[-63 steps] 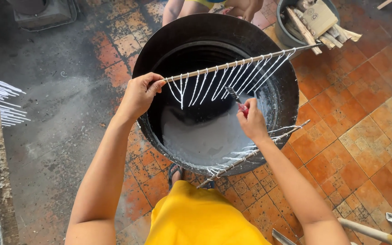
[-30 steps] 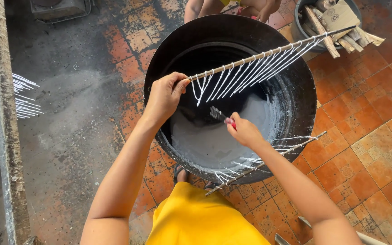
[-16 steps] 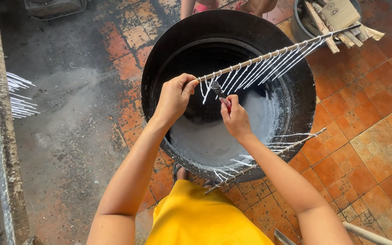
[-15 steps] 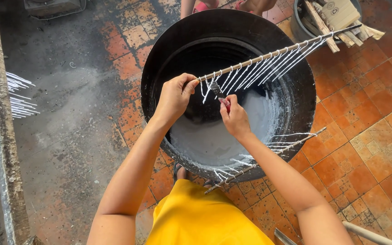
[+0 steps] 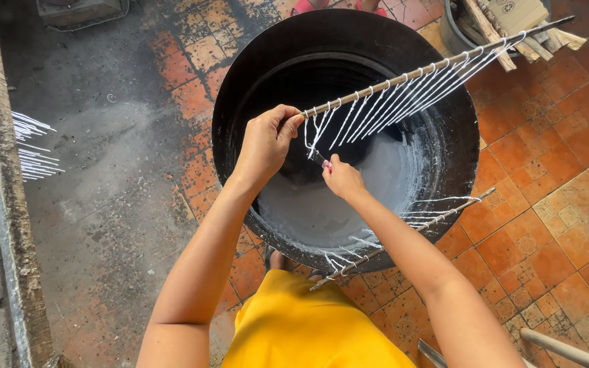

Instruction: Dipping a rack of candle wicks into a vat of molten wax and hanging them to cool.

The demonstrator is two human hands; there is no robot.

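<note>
Since the frame half a second back, the right hand (image 5: 341,178) has dropped a little lower and drawn its small red-handled tool (image 5: 323,162) down off the near strings, while the thin wooden rod hung with white coated strings (image 5: 403,76) has tipped slightly higher at its far end. That rod runs from centre frame up to the upper right, its long axis slanting away from the person, and the strings hang from it over the pot. The left hand (image 5: 267,142) is closed around the rod's near end, so it is the nearer hand; the right hand, fist closed on the tool, sits just below and right of that end, with the tool's tip at the first strings. Beneath lies the large black round pot holding white liquid (image 5: 339,204). A second strung rod (image 5: 403,230) rests across the pot's lower right rim. A grey bucket of wood scraps (image 5: 495,27) stands at upper right, and more white strings (image 5: 8,150) hang at left edge.
</note>
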